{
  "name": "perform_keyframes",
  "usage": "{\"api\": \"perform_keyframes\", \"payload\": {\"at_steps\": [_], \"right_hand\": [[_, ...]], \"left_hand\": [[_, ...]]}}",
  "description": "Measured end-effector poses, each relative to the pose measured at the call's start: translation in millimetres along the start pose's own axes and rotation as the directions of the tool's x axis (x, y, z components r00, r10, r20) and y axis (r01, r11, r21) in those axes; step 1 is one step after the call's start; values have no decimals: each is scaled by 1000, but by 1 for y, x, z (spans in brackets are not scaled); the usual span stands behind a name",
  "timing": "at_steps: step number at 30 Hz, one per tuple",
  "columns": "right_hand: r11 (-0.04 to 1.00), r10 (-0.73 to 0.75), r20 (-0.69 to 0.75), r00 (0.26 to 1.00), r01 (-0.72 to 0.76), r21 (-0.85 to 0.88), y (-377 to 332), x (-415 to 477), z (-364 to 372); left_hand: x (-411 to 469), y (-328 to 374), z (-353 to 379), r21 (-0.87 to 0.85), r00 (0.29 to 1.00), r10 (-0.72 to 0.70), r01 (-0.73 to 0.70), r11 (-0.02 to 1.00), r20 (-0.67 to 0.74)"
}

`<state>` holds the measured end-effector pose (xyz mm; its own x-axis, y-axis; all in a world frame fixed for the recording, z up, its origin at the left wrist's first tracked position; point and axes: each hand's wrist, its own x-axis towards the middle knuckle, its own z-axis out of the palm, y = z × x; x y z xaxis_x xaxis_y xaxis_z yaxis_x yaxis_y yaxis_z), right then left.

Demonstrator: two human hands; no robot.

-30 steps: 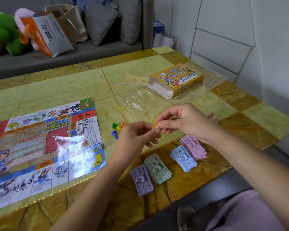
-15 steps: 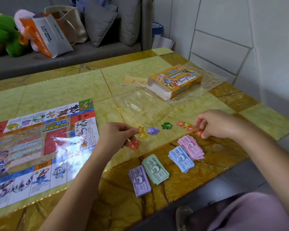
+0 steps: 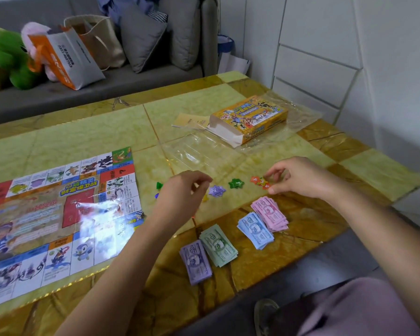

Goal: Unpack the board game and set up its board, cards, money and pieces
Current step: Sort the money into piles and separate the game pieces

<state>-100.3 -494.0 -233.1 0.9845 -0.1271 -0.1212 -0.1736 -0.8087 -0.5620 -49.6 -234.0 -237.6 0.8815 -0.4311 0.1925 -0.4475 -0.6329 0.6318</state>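
Four money stacks (image 3: 218, 248) lie on table (image 3: 95, 132) near sofa (image 3: 131, 81).

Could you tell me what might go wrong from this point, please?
The purple money stack lies beside the left forearm, close to the table's near edge; a sweep could knock it off. The right hand pinches at tightly clustered red star tokens; a slip could scatter them.

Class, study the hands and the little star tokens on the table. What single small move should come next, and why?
Probably the right hand should nudge the red stars into a tidy pile beside the green star: they overlap where its fingers pinch them, while that one and the purple star lie apart in a row.
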Motion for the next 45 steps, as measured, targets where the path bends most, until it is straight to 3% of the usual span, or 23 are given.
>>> {"api": "perform_keyframes", "payload": {"at_steps": [2,5,15,21,30,37,41,45], "right_hand": [[999,-32,-20,999,33,7,-2,1,4],[995,-95,-51,994,93,-36,-6,2,10],[999,27,-7,1000,-27,42,-4,12,2],[1000,28,-23,999,-28,13,-1,13,-2],[986,94,9,996,-94,134,0,11,-3],[967,135,53,989,-143,211,2,9,-7],[940,153,34,988,-156,304,7,8,-12],[868,168,-15,986,-141,476,0,6,-18]], "left_hand": [[9,14,5,82,983,133,-144,986,123],[28,30,17,158,951,198,-239,958,236],[72,61,58,164,900,137,-222,961,415],[76,62,67,143,906,130,-203,969,404],[69,60,64,151,888,176,-262,953,424],[69,61,59,79,891,155,-207,975,427],[70,59,55,-31,910,144,-143,989,390],[69,61,47,-267,936,78,17,964,343]]}}
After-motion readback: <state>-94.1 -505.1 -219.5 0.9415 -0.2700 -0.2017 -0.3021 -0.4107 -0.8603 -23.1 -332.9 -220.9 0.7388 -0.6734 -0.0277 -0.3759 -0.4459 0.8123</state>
